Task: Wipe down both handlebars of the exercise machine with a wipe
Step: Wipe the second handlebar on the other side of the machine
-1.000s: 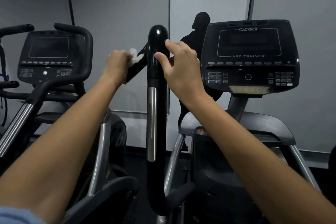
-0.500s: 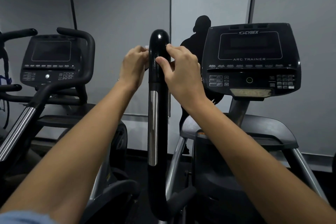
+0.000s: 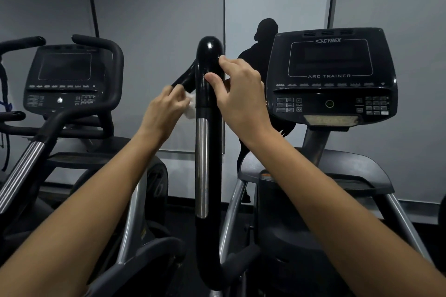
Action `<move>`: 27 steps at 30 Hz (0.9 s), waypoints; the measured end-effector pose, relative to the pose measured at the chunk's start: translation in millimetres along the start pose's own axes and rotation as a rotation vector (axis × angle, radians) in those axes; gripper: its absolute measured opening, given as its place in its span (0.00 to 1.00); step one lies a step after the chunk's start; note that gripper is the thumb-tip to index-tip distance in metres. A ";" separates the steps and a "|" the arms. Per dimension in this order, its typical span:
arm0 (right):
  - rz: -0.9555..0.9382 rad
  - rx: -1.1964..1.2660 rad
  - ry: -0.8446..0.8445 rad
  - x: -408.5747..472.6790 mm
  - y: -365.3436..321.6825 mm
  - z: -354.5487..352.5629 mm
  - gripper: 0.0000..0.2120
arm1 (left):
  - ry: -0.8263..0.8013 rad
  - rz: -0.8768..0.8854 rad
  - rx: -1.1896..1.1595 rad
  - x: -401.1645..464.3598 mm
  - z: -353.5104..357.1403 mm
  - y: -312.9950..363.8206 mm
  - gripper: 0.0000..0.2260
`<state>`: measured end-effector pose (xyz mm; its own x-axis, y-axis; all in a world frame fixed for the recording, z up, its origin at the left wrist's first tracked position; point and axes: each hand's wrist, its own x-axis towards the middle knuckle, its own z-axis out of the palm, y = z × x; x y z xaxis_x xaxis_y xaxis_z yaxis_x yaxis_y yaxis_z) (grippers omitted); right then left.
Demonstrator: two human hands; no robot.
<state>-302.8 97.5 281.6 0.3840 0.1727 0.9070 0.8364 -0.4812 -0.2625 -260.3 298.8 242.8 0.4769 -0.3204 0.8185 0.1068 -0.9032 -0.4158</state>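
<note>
Head view: the left hand (image 3: 166, 109) has its fingers (image 3: 177, 94) pinched on a small white wipe (image 3: 190, 107), pressed to the left flank of the upright black handlebar (image 3: 208, 94), just under where a side branch forks off. The right hand (image 3: 243, 96) steadies the bar from the other side, thumb and fingertips curled lightly against it, nothing held. The wipe looks bunched (little of it shows past the fingers), so it could slip from the pinch or skim only one face, leaving the far side and the rounded top untouched.
</note>
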 end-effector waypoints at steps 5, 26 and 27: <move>0.003 -0.005 0.002 0.3 0.1 1.1 0.17 | 0.000 -0.006 -0.047 33.9 -14.2 3.0 0.14; -0.012 0.018 0.028 -1.4 2.2 3.3 0.16 | 0.033 -0.253 -0.244 58.0 -30.2 4.0 0.27; -0.015 0.018 0.028 -1.2 2.5 3.1 0.16 | 0.028 -0.257 -0.234 50.4 -27.8 -1.1 0.29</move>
<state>-299.9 98.7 278.8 0.3610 0.1557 0.9195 0.8490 -0.4628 -0.2549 -260.6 275.7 295.5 0.4363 -0.0786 0.8964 0.0156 -0.9954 -0.0948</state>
